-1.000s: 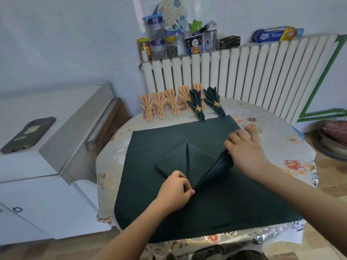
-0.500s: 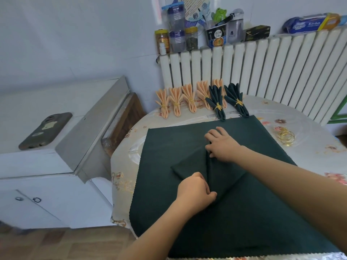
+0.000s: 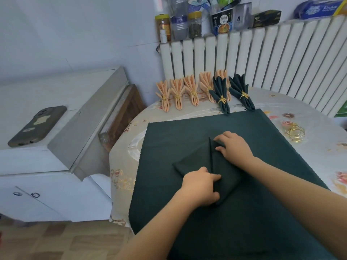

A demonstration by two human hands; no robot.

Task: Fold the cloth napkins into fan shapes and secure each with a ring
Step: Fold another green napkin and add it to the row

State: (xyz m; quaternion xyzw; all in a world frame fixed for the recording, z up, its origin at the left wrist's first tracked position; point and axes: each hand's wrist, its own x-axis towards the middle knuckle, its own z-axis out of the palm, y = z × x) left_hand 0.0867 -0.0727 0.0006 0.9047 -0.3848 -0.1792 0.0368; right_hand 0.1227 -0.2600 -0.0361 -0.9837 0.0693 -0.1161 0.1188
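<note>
Napkin (image 3: 195, 162) under both hands, left hand (image 3: 201, 186) pinching

At the upper right of the frame I read "Kitchen" on the blue roll package (image 3: 317, 8); other labels are too blurred.

Left hand (image 3: 201, 185): bare, no glove, no ring, no watch.
Right hand (image 3: 235, 146): bare too, no glove, no ring.
Left arm (image 3: 159, 228): no sleeve to see, bare from wrist to the bottom edge of the picture.
Right arm (image 3: 300, 186): no sleeve to see, bare from wrist to the right edge of the picture.
Wrists: nothing worn, no band, no bracelet.
Fingers: short and round, nails too small to tell much.
Rest of body: out of the picture, clothes not seen.
</note>
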